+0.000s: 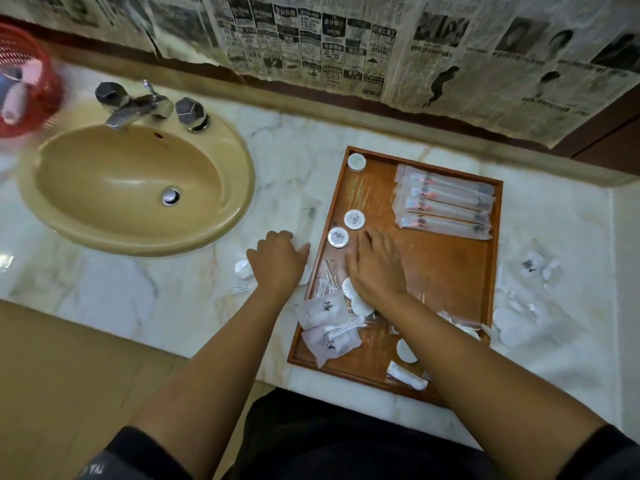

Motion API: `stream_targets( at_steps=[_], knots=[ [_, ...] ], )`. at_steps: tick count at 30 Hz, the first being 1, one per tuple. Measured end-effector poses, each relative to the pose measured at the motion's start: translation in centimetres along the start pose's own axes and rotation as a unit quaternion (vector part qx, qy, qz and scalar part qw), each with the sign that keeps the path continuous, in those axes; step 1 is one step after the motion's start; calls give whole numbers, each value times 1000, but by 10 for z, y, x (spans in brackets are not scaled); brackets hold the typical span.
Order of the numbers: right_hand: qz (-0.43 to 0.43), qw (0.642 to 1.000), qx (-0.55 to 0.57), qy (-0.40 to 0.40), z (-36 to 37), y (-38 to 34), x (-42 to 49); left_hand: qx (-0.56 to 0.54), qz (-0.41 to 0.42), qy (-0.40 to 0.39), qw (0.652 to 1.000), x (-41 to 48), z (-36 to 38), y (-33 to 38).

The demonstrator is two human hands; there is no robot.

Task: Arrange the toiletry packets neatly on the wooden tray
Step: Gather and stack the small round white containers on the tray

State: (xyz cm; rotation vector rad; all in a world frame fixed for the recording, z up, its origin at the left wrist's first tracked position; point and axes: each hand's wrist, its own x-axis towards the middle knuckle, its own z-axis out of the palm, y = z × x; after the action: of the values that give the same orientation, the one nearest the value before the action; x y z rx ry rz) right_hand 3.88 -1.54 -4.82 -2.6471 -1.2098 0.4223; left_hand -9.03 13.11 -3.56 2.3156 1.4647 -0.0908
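Room: bathroom vanity, with sheets of printed newspaper covering the wall behind it.
Surface: white veined marble countertop, holding a beige oval ceramic sink with a chrome two-handled tap; a red plastic mesh basket sits blurred at the far left.
Task thing: the rectangular brown wooden tray lies on the counter to the right of the sink.
Done: long clear toothbrush packets sit in a tidy overlapping row in the tray's far right part. Two round white foil-topped tubs sit side by side by the left rim, and a third round white tub is in the far left corner.
Left to do: the near end of the tray is a jumble. Translucent cotton-swab sachets overlap and hang over the left rim, with flat round white pads beside them. A small white rolled packet lies at the near edge.
Off the tray: loose white packets lie on the marble to the right of it, and a few small white items lie to its left.
Left hand: rests on the counter just beside the tray's left rim. Its fingers are bent forward, and I cannot tell if it holds anything.
Right hand: lies palm down over the tray's left half with fingers stretched out, grasping nothing and reaching toward the round tubs.
Progress: I judge it under half done. The toothbrushes and tubs are placed, while the sachets, pads and stray packets still need placing.
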Motion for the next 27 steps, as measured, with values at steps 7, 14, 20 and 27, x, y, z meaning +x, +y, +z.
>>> stream_targets(
  at_steps=[7, 14, 20, 27],
  knots=[
    [0, 999, 36, -26, -3, 3, -3, -86, -43, -28, 995, 9, -9, 2],
    [-11, 988, 155, -28, -28, 8, -2, -271, -24, 15, 962, 11, -27, 5],
    [75, 938, 338, 6, -68, 22, 1, -438, 55, 34, 897, 22, -65, 42],
    [116, 819, 557, 80, -132, 66, 1, -360, 190, -254, 877, 10, -70, 117]
  ],
)
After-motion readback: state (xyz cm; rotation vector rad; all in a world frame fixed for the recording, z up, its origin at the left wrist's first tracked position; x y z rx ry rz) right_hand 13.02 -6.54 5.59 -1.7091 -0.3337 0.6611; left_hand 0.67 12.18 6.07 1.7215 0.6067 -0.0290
